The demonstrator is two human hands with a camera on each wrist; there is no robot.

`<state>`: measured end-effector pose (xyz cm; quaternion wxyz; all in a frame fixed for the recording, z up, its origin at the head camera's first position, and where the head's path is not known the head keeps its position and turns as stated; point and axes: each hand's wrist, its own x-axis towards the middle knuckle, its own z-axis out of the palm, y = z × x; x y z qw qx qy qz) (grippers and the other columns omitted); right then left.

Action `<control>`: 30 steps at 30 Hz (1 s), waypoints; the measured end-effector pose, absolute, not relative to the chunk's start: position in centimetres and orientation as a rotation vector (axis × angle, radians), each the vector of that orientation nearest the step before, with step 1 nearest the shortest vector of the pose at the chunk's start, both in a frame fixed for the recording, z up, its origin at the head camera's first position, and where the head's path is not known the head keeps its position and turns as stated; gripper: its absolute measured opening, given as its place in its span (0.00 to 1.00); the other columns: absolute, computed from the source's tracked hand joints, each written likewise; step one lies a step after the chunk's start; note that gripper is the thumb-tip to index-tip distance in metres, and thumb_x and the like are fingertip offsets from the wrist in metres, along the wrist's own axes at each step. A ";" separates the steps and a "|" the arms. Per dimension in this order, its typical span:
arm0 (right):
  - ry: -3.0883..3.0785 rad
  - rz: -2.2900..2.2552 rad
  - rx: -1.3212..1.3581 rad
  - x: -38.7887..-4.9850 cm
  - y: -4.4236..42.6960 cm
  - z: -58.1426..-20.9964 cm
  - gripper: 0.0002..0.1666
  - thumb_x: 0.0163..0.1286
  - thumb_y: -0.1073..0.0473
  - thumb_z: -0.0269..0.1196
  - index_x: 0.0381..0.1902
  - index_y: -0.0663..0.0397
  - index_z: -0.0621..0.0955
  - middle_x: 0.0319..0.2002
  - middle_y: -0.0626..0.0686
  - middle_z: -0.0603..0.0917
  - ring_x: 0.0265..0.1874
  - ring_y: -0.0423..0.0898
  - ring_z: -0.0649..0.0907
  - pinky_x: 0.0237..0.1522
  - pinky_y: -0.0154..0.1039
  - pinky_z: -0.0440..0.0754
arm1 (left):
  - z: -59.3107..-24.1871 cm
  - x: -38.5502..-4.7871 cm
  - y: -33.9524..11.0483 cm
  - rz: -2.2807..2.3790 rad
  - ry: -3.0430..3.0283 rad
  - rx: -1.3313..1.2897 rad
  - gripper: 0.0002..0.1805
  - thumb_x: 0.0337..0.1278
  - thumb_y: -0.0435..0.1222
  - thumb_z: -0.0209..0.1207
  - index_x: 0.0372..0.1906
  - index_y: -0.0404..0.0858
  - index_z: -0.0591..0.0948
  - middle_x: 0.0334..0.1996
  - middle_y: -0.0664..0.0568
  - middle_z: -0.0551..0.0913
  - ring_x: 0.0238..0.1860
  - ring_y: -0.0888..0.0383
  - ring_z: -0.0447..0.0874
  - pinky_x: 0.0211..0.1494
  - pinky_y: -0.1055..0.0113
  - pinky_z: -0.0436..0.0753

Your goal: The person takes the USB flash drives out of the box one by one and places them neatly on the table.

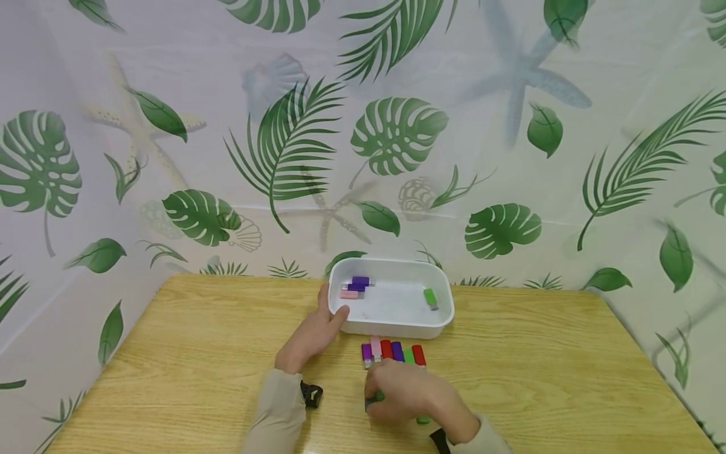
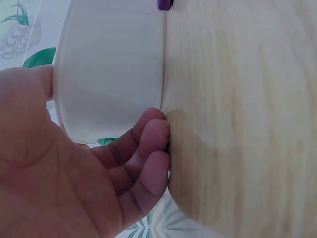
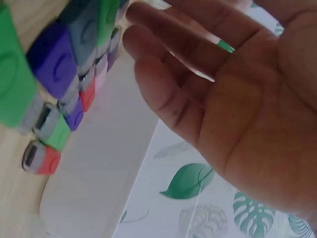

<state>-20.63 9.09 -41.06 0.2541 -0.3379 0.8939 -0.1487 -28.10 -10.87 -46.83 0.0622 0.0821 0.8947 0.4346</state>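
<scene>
At the left end of a white plastic tub, my left hand grips the wall, its thumb at the rim. In the left wrist view its curled fingers lie against the tub's outer side by the table. My right hand bends over a near row of USB sticks, including a green USB stick and a blue USB stick. Beside its thumb and index finger show another green USB stick and something dark. The right wrist view cuts off those fingertips, so a pinch cannot be confirmed.
Purple, pink and green USB sticks lie in the tub. A second row, with a red USB stick at its right end, lies in front of it. A leaf-print cloth hangs behind the wooden table.
</scene>
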 end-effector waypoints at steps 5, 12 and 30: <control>2.502 -0.571 -0.960 -21.2 10.3 -40.1 0.15 0.68 0.55 0.67 0.47 0.57 0.87 0.42 0.47 0.86 0.40 0.41 0.82 0.45 0.35 0.81 | -46.8 -28.1 -10.9 1.309 2.700 0.243 0.44 0.76 0.57 0.41 0.80 0.41 0.35 0.65 0.28 0.71 0.58 0.40 0.79 0.62 0.45 0.74; 2.597 -0.856 -0.939 -23.1 13.1 -39.0 0.07 0.72 0.60 0.62 0.43 0.56 0.85 0.32 0.44 0.81 0.27 0.39 0.77 0.30 0.32 0.76 | -46.9 -28.2 -10.9 1.313 2.710 0.260 0.43 0.77 0.55 0.41 0.80 0.40 0.35 0.67 0.28 0.68 0.58 0.37 0.78 0.62 0.44 0.74; 2.868 -0.802 -0.795 -26.4 15.6 -40.0 0.06 0.70 0.62 0.62 0.39 0.58 0.85 0.29 0.46 0.82 0.28 0.41 0.76 0.32 0.34 0.78 | -46.8 -28.1 -10.8 1.362 2.678 0.267 0.43 0.76 0.54 0.42 0.80 0.41 0.34 0.70 0.29 0.65 0.61 0.36 0.76 0.64 0.42 0.72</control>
